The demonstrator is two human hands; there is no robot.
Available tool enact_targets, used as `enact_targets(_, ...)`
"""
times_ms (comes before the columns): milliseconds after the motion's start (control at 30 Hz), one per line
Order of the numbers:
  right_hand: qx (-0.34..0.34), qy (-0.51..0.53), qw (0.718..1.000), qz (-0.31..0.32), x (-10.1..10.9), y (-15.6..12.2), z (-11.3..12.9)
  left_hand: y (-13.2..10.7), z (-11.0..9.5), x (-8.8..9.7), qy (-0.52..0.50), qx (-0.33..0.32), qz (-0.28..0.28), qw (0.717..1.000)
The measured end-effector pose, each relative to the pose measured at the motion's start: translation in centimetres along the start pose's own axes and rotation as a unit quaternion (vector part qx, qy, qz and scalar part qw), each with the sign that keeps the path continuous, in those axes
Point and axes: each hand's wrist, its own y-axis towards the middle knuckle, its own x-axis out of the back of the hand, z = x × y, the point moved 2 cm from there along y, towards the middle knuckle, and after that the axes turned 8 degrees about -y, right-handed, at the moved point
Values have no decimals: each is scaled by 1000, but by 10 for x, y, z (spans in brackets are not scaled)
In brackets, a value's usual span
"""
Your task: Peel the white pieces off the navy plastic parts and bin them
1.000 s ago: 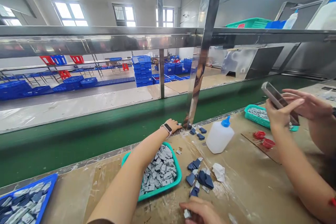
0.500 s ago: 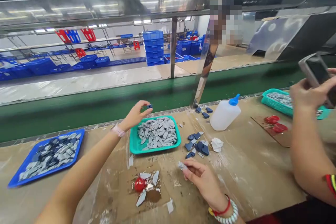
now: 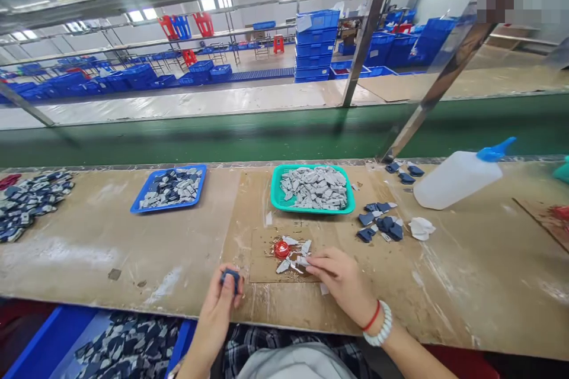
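left hand [image 3: 217, 314] | clamped on a small dark blue plastic piece [image 3: 230, 276], just above the table edge | right hand [image 3: 340, 278] | fingertips at a thin grey shard [image 3: 303, 260], grip unclear, beside a round red cap [image 3: 281, 249] on a brown cardboard sheet [image 3: 262, 263] | right hand nearer the cap

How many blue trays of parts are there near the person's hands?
2: one blue tray on the workbench, left of the teal tray, and another blue tray below the bench's front edge, cut off by the frame. More may be hidden.
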Motion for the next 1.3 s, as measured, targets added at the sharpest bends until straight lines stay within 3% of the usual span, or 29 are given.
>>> enact_targets(100,-133,172,976,14,8,7,2,-4,-2,-23,75,-20,48,996)
enact_targets(200,-195,279,940,16,16,12,14,2,-8,-51,120,-45,165,978)
enact_targets(300,-133,248,958,-48,27,15,33,8,-15,-73,116,-80,242,960)
enact_targets(400,-30,146,981,-121,36,14,53,10,-20,-86,103,-99,269,952)
enact_targets(500,37,95,984,-149,39,11,63,8,-20,-93,88,-97,284,950)
enact_targets(733,90,54,986,-131,33,13,63,7,-20,-94,116,-116,267,950)
enact_targets(900,134,-37,986,-90,26,10,69,3,-15,-98,119,-125,195,965)
enact_targets(1000,156,-87,982,-55,23,9,72,4,-9,-98,88,-107,165,977)
enact_targets(1100,176,-106,978,-25,19,9,76,7,-4,-95,60,-56,173,982)
enact_targets(1200,197,-108,974,0,12,6,80,8,-1,-81,66,-19,161,985)
enact_targets(1300,207,-89,974,32,12,10,77,3,2,-41,63,1,60,996)
